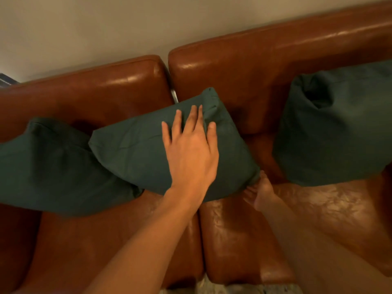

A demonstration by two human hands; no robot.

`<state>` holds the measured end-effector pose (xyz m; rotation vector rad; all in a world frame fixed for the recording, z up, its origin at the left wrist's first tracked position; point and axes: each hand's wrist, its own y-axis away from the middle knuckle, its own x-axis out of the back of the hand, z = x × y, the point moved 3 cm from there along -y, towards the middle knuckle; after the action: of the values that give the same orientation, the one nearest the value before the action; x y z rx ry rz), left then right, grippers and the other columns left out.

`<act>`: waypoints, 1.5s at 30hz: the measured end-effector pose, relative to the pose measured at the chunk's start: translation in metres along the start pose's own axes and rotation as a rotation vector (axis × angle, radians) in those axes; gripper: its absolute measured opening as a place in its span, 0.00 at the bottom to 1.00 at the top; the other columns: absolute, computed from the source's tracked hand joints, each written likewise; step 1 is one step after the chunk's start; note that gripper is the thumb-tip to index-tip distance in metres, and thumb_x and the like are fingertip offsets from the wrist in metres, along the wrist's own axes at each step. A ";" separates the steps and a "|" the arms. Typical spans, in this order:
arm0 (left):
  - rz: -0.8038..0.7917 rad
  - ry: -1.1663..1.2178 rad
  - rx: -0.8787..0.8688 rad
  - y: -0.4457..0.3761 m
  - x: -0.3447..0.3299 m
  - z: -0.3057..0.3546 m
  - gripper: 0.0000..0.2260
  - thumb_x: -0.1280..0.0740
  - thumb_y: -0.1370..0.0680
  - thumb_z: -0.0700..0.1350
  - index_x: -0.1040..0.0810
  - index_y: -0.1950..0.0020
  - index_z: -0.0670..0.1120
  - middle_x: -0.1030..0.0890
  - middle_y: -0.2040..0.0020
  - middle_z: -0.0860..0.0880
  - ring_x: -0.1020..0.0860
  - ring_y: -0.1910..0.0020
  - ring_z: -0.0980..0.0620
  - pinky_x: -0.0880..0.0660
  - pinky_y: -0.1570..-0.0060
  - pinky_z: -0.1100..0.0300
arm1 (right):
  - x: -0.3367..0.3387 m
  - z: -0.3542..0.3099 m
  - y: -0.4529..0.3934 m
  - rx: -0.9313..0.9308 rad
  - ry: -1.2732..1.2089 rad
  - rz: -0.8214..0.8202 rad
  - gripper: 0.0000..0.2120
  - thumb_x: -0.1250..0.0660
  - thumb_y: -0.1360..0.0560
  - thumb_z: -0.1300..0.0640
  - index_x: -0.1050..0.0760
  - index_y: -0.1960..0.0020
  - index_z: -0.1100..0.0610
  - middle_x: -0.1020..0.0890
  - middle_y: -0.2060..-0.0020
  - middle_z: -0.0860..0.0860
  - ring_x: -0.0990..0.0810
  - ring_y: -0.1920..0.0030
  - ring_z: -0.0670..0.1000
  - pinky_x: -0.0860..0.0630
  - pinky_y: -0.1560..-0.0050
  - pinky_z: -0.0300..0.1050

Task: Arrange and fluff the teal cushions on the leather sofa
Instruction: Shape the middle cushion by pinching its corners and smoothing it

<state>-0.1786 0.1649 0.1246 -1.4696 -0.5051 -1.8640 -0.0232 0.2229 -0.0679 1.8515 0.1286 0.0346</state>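
Three teal cushions lie on the brown leather sofa (244, 234). The middle cushion (131, 149) is tilted and leans against the backrest, overlapping the left cushion (48, 166). My left hand (191, 149) presses flat on the middle cushion's front face, fingers straight and spread. My right hand (262, 194), blurred, pinches that cushion's lower right corner, thumb above and fingers below. The right cushion (339, 132) stands upright against the backrest, dented near its top, and neither hand touches it.
A pale wall (106, 28) runs behind the sofa. A narrow gap (172, 92) separates the two back pads. A strip of patterned floor (222, 290) shows below the seat's front edge. A dark object (6, 79) sits at the far left edge.
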 end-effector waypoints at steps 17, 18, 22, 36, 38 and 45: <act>0.200 0.569 0.408 0.012 0.033 -0.076 0.20 0.45 0.19 0.53 0.22 0.42 0.40 0.19 0.43 0.41 0.23 0.42 0.44 0.29 0.43 0.55 | 0.036 -0.011 0.029 0.148 -0.327 0.054 0.17 0.36 0.24 0.42 0.22 0.41 0.52 0.20 0.39 0.52 0.21 0.41 0.58 0.23 0.42 0.58; 0.229 0.603 0.454 0.009 0.030 -0.088 0.19 0.44 0.18 0.51 0.22 0.41 0.39 0.19 0.43 0.41 0.23 0.41 0.44 0.30 0.43 0.56 | 0.037 -0.013 0.039 0.188 -0.310 0.108 0.13 0.34 0.24 0.45 0.22 0.46 0.52 0.19 0.41 0.53 0.21 0.42 0.58 0.23 0.41 0.58; 0.206 0.591 0.714 0.005 0.002 -0.151 0.20 0.45 0.17 0.51 0.25 0.37 0.37 0.23 0.38 0.37 0.26 0.37 0.40 0.32 0.39 0.54 | 0.015 -0.029 0.097 0.442 -0.319 0.231 0.05 0.32 0.24 0.54 0.20 0.58 0.54 0.16 0.54 0.52 0.18 0.49 0.54 0.21 0.49 0.52; 0.024 0.306 -0.015 0.024 0.080 -0.023 0.19 0.41 0.23 0.61 0.23 0.64 0.48 0.25 0.61 0.52 0.24 0.55 0.47 0.29 0.53 0.50 | -0.104 0.023 0.179 1.374 0.234 0.269 0.17 0.38 0.23 0.53 0.20 0.39 0.59 0.20 0.41 0.54 0.26 0.39 0.52 0.28 0.37 0.55; -0.180 -0.043 0.036 0.005 0.072 -0.018 0.24 0.43 0.25 0.67 0.21 0.59 0.48 0.22 0.57 0.50 0.24 0.49 0.47 0.34 0.51 0.50 | -0.112 0.034 0.178 1.390 0.295 0.204 0.16 0.37 0.22 0.54 0.21 0.37 0.57 0.22 0.38 0.52 0.28 0.36 0.53 0.29 0.37 0.60; -0.358 0.124 0.171 -0.007 0.042 -0.050 0.14 0.35 0.24 0.50 0.28 0.67 0.44 0.20 0.62 0.44 0.22 0.54 0.39 0.25 0.51 0.48 | -0.094 0.037 0.166 1.451 0.595 -0.055 0.19 0.39 0.23 0.48 0.22 0.36 0.54 0.22 0.37 0.50 0.29 0.35 0.47 0.38 0.28 0.52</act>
<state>-0.2225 0.1235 0.1509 -1.2003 -0.8904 -2.1101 -0.1016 0.1319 0.0850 3.2221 0.7759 0.5873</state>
